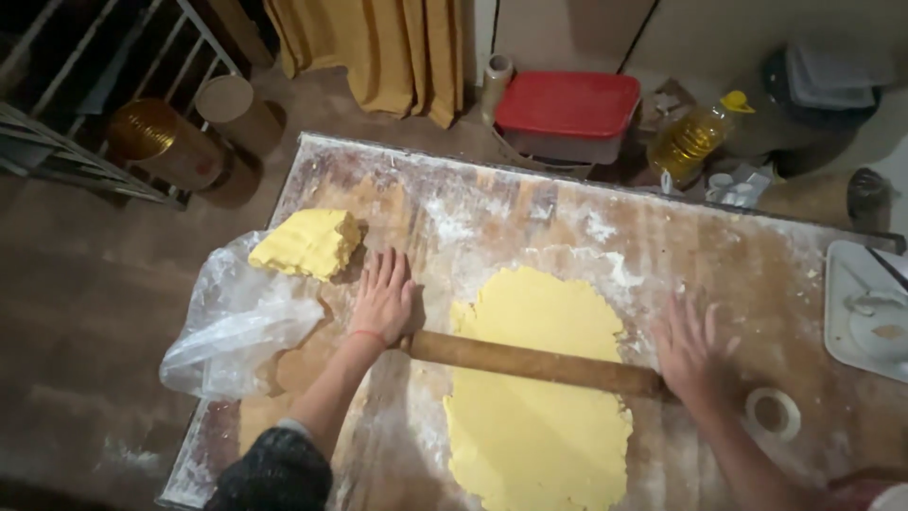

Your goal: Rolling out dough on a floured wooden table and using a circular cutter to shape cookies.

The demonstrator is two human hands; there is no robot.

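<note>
Nearest to us, a sheet of yellow dough [539, 388] lies flat on the floured wooden tabletop [719, 274], long and uneven at the edges, running toward the near edge of the board. A wooden rolling pin [534, 361] lies across its middle, slightly slanted, touching the dough.

Our left hand [383, 298] is flat and spread, fingers pointing away, heel of the palm pressed on the pin's left end; a thin red band sits at the wrist, dark knit sleeve lower down. Our right hand [689, 352] is also open with fingers fanned, palm on the pin's right end; it looks blurred, so the exact contact is hard to tell. Neither hand wraps around the pin.

Just right of the right wrist, a roll of tape [773, 414] lies flat on the tabletop. At the right edge, a white tray [840, 312] with small bits in it.

Left of the left hand, a crumpled clear plastic bag [236, 326] hangs over the tabletop's edge, and a block of yellow dough [307, 243] sits on it, well apart from the rolled sheet.

Beyond the tabletop: a red-lidded container [567, 106], a bottle of yellow oil [695, 137] with yellow cap, a yellow curtain [378, 47], and a shiny gold-coloured cylinder [156, 137] on the floor at left.
</note>
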